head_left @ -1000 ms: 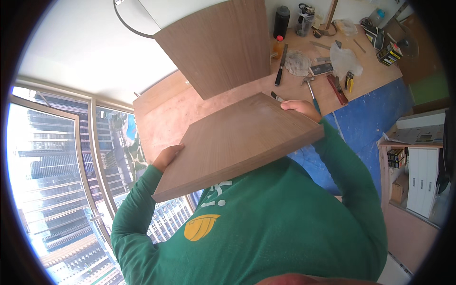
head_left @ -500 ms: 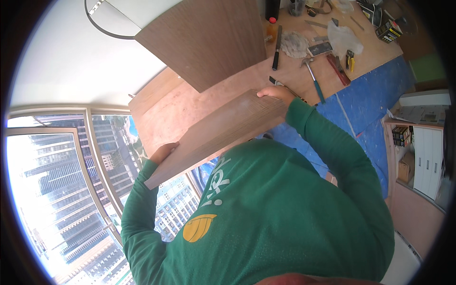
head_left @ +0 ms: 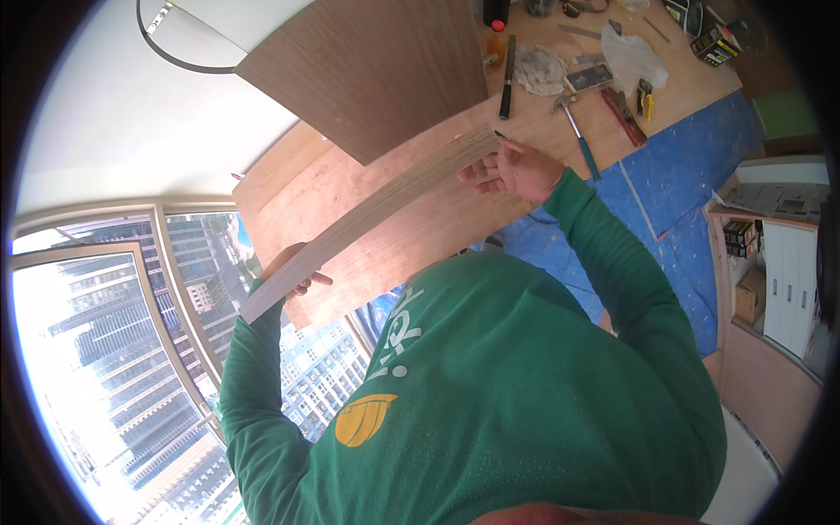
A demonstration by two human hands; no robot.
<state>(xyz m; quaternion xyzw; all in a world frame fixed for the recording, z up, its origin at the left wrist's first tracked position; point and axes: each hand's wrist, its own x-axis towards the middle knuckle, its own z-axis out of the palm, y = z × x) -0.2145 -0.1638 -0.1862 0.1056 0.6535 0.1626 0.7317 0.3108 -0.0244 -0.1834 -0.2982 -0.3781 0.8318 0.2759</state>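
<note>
Plywood bench (head_left: pixel 691 92) carries most of the clutter, far right: hammer (head_left: pixel 578 138) with green handle just beyond the right hand, red tool (head_left: pixel 623 120) and yellow-handled pliers (head_left: pixel 646 101) further right, then clear plastic bag (head_left: pixel 632 59), dark flat block (head_left: pixel 588 78), crumpled whitish bundle (head_left: pixel 539 70), long black-handled tool (head_left: pixel 507 83). Box (head_left: pixel 716 45), black and yellow, near the far right corner. Big wood-grain panel (head_left: pixel 367 74) at far left takes up the space beyond the hands; window (head_left: pixel 87 332) close on the left, blue sheeting (head_left: pixel 691 175) to the right of the bench, white cabinet (head_left: pixel 786 289) at far right. Wood-grain board (head_left: pixel 385 198) is in front of the person over the bench, narrow edge showing, slanting from near left to far right. Hands well apart: left hand (head_left: pixel 276 262) is clamped round the board's near left end; right hand (head_left: pixel 530 171) is at the far right end, palm up, fingers spread, can't tell whether they bear on it. Versus half a second ago: board has tipped up so its broad face no longer shows, right palm has turned up with thumb off that face, left fingertips now stick out below the edge.
</note>
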